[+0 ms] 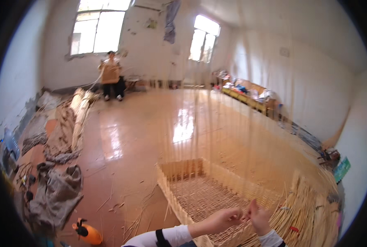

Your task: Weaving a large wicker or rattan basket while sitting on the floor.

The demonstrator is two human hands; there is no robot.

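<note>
Both hands are low in the head view, over a rectangular woven tray-like basket [167, 184] of pale strips. My left hand [226, 218] is curled with fingertips pressed together, close beside my right hand [257, 218], whose fingers are also closed. What they grip is too small and blurred to make out. Pale, see-through streaks of thin upright strands, smeared by motion, cross the middle and right of the view above the hands. Just right of the basket lies a spread heap of long pale reeds [302, 206], with a small red item [293, 229] among them.
An orange spray bottle [90, 234] stands lower left. Crumpled sacking [58, 197], cloths and long reed bundles [80, 119] line the left side. Another person [111, 76] holds a tan object by the far window. A cluttered yellow bench [245, 99] runs along the right wall.
</note>
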